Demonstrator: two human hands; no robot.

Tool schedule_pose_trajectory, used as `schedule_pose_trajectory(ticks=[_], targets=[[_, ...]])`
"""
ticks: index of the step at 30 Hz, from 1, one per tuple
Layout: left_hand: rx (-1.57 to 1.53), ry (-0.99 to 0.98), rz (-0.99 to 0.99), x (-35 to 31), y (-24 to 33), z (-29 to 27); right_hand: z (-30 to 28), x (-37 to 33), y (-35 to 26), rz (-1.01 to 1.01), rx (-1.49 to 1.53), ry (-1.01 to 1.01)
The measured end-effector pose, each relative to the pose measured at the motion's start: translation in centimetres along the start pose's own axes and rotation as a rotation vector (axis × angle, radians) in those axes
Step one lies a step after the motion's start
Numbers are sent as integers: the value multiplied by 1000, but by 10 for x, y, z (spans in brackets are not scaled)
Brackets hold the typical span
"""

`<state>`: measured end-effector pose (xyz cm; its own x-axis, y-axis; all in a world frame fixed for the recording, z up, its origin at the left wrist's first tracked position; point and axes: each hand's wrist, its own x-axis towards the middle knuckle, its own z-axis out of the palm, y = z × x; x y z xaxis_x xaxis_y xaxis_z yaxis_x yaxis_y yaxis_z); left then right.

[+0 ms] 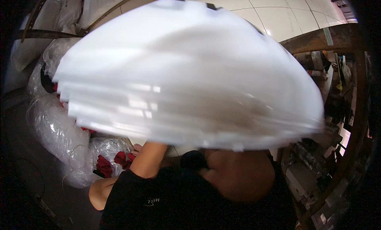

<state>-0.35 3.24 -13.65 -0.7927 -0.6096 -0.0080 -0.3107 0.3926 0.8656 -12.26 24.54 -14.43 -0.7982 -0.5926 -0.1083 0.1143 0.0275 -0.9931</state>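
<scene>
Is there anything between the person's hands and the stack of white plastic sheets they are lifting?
Nothing visible. The stack of white plastic sheets hides both hands; only forearms reach up under it, the left forearm meeting its lower edge. Whether the fingers grip it cannot be seen.

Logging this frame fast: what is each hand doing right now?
Left hand: hidden behind the stack of white plastic sheets; only the forearm shows, so cannot be told.
Right hand: also hidden behind the stack; cannot be told.

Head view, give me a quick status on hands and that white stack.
Both hands hidden behind stack of white plastic sheets. Stack raised, fills view. Clear bags of red items lower left.
</scene>
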Motion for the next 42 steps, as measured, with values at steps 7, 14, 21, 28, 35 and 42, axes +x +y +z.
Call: schedule_pose_trajectory(ticks=[7,14,21,28,35,42], targets=[[227,-23,-85,4,-38,27,-8,-43,-9,-5,-75,-33],[223,-26,-14,-6,-29,18,-2,36,-14,-95,-91,-45],[583,60,8,-4,-56,25,-17,54,-26,-179,-308,-148],[-497,348,-382,88,22,-51,-37,226,-4,-264,-574,-113],[-9,34,-644,129,-141,-25,3,278,73,237,-969,-257],[180,160,-801,126,-143,-15,13,270,90,328,-1061,-165]])
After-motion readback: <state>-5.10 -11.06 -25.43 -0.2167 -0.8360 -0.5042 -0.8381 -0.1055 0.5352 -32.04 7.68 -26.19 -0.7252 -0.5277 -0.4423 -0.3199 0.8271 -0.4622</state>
